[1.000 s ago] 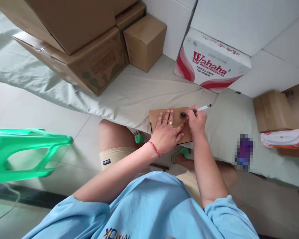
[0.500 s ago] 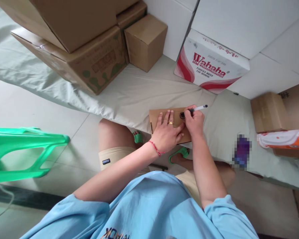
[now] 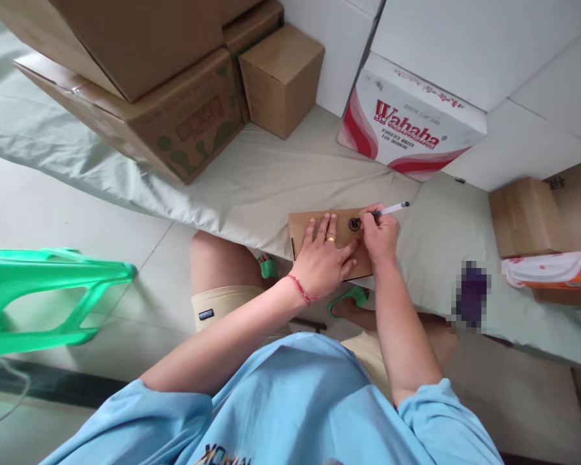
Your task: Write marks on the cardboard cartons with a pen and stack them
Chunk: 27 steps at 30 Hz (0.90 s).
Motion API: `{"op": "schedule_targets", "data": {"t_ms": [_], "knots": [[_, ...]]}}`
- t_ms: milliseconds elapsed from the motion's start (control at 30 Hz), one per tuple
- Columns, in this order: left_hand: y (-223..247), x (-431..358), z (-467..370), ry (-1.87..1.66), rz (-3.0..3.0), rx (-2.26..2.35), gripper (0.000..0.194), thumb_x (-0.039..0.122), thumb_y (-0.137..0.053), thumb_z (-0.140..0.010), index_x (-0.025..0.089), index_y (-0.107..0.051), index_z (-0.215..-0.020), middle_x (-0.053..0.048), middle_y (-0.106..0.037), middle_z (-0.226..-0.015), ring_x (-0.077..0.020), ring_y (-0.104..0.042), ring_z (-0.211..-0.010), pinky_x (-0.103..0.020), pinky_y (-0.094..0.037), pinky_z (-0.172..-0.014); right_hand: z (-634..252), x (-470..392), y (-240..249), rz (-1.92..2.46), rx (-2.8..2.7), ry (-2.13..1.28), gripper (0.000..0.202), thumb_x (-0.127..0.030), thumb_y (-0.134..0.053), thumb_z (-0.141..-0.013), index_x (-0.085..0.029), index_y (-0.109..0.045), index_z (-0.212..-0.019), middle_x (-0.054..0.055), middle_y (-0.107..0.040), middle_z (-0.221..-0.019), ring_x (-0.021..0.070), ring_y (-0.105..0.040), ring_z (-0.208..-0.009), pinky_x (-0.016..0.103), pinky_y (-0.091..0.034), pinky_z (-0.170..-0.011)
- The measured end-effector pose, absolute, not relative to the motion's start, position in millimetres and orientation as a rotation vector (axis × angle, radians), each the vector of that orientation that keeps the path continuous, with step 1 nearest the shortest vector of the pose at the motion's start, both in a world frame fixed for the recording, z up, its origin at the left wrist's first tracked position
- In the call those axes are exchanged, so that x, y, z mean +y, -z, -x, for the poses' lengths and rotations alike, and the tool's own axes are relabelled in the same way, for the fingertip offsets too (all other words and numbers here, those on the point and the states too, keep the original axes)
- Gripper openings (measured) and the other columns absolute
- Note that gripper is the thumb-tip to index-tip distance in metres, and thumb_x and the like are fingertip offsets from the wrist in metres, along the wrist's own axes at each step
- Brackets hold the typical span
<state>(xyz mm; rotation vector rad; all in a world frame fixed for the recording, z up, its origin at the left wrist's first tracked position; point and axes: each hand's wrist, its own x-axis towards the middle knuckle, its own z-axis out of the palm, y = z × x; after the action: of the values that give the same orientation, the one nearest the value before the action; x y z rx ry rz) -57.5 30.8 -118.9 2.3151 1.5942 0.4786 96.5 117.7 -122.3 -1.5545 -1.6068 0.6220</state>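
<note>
A flat piece of brown cardboard (image 3: 299, 226) lies at the near edge of the cloth-covered surface, above my lap. My left hand (image 3: 322, 252) rests flat on it with the fingers spread; a ring and a red string bracelet are on that side. My right hand (image 3: 381, 236) grips a pen (image 3: 392, 208) with a pale barrel and dark end, pointing up to the right. Beside my right fingertips is a dark round mark (image 3: 354, 224) on the cardboard. The pen's tip is too small to make out.
Brown cartons (image 3: 188, 123) are stacked at the back left. A red and white Wahaha box (image 3: 407, 123) stands at the back. To the right are a blurred-out dark object (image 3: 472, 294), an orange-white package (image 3: 552, 270) and a small carton (image 3: 523, 216). A green stool (image 3: 101, 271) stands left on the floor.
My right hand and the pen have shifted slightly to the right, showing more of the dark round mark. My left hand stays in place on the cardboard.
</note>
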Motion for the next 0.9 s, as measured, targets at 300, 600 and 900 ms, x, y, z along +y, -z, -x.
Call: {"op": "schedule_targets", "data": {"t_ms": [300, 600, 900], "knots": [[119, 31, 58, -0.480, -2.311, 1.594, 0.049, 0.043, -0.064, -0.106, 0.031, -0.066, -0.154, -0.019, -0.036, -0.179, -0.0456, -0.030, -0.168, -0.073, -0.020, -0.134, -95, 118, 121, 1.565, -1.608, -0.605, 0.019, -0.038, -0.054, -0.088, -0.024, -0.065, -0.081, -0.002, -0.063, -0.065, 0.0164, -0.059, -0.064, 0.029, -0.046, -0.070], [116, 31, 59, -0.444, -2.322, 1.589, 0.050, 0.045, -0.061, -0.108, 0.031, -0.065, -0.156, -0.023, -0.035, -0.178, -0.0481, -0.028, -0.168, -0.073, -0.021, -0.134, -94, 118, 121, 1.566, -1.604, -0.609, 0.019, -0.039, -0.056, -0.086, -0.024, -0.067, -0.080, -0.003, -0.062, -0.063, 0.0164, -0.058, -0.061, 0.029, -0.045, -0.068], [116, 31, 59, -0.469, -2.317, 1.591, 0.049, 0.047, -0.061, -0.108, 0.032, -0.067, -0.154, -0.021, -0.039, -0.177, -0.0458, -0.032, -0.167, -0.072, -0.023, -0.134, -103, 124, 134, 1.613, -1.452, -0.503, 0.019, -0.037, -0.053, -0.088, -0.023, -0.064, -0.082, -0.002, -0.061, -0.066, 0.0172, -0.059, -0.065, 0.030, -0.046, -0.071]]}}
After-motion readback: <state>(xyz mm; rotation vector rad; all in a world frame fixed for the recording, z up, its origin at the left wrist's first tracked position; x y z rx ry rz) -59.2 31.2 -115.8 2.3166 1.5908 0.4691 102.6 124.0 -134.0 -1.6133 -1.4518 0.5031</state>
